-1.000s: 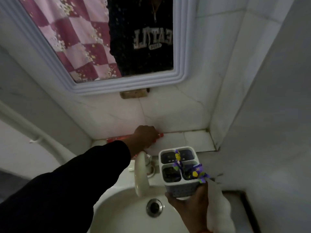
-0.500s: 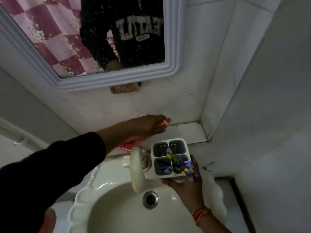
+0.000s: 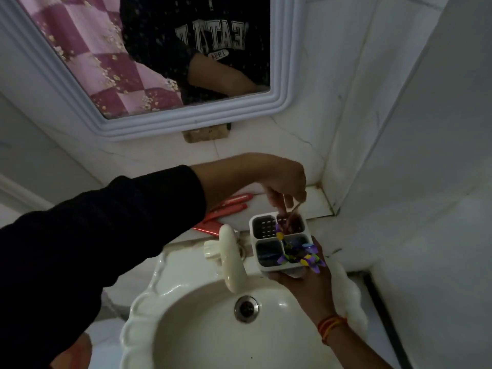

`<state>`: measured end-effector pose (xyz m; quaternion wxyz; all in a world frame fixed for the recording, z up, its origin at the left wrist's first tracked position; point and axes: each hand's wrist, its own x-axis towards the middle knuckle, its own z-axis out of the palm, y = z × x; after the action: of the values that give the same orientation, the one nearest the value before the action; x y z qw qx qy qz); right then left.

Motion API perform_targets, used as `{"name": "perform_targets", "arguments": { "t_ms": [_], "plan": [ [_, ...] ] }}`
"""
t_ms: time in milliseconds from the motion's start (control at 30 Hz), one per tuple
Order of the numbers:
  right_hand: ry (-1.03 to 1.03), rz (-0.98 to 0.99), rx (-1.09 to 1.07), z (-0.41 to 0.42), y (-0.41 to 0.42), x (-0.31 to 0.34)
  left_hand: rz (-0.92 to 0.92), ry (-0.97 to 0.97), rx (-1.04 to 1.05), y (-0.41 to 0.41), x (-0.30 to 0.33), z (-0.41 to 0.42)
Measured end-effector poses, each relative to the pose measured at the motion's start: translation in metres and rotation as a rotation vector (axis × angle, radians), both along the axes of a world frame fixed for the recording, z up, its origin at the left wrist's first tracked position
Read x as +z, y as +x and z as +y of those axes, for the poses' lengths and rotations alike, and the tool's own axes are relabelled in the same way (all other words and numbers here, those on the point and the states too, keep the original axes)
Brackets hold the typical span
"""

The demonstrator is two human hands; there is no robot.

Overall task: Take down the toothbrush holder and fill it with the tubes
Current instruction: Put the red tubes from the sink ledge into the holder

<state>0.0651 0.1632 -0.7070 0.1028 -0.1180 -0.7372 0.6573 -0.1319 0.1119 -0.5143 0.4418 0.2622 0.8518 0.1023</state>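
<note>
A white toothbrush holder (image 3: 254, 226) with four compartments and a purple and yellow flower ornament (image 3: 298, 255) hangs over the sink's back right rim. My right hand (image 3: 308, 286) grips it from below. My left hand (image 3: 283, 185) reaches over the ledge, fingers pointing down into the holder's back right compartment. They pinch the top of a red tube (image 3: 291, 222) that stands mostly inside it, dim and hard to make out. More red tubes (image 3: 229, 210) lie on the tiled ledge behind the tap, just left of the holder.
A cream tap (image 3: 231, 262) rises over the scalloped sink (image 3: 165, 288), whose drain (image 3: 246, 308) lies below it. A framed mirror (image 3: 279, 83) hangs on the back wall above a brown block (image 3: 205, 134). White tiled walls form a corner close on the right.
My left hand lifted a red tube off the ledge and carried it right, over the holder, and now lowers it into the back right compartment. The holder stayed in my right hand.
</note>
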Motion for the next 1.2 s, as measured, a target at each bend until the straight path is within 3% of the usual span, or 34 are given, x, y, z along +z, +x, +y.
{"name": "perform_targets", "arguments": {
  "t_ms": [67, 133, 200, 300, 433, 533, 667, 767, 1000, 1200],
  "plan": [
    [0.025, 0.001, -0.015, 0.000, 0.001, 0.002, 0.035, 0.064, 0.075, -0.012, 0.000, -0.022],
    [0.025, -0.017, -0.029, 0.000, 0.002, 0.003, 0.166, 0.019, 0.013, -0.019, -0.014, -0.049],
    [0.057, -0.034, -0.038, 0.000, 0.001, 0.005, 0.326, -0.120, -0.198, -0.024, -0.036, -0.079],
    [0.104, -0.059, -0.052, 0.000, 0.000, 0.005, 0.377, -0.335, -0.427, -0.023, -0.073, -0.113],
    [0.113, -0.065, -0.059, 0.001, 0.000, 0.006, 0.553, -0.396, -0.699, -0.031, -0.129, -0.132],
    [0.122, -0.063, -0.062, 0.000, -0.001, 0.008, 0.490, -0.339, -0.564, -0.025, -0.114, -0.128],
    [0.141, -0.057, -0.068, 0.000, 0.000, 0.011, 0.371, 0.041, -0.230, -0.021, -0.081, -0.111],
    [0.101, -0.058, -0.058, 0.000, 0.001, 0.012, 0.379, 0.211, -0.231, -0.018, -0.053, -0.092],
    [0.001, -0.064, -0.024, 0.001, 0.002, 0.013, 0.468, 0.107, -0.464, -0.004, 0.037, -0.041],
    [0.004, -0.110, -0.011, 0.003, 0.003, 0.011, 0.407, -0.084, -0.580, 0.018, 0.048, 0.003]
  ]
}}
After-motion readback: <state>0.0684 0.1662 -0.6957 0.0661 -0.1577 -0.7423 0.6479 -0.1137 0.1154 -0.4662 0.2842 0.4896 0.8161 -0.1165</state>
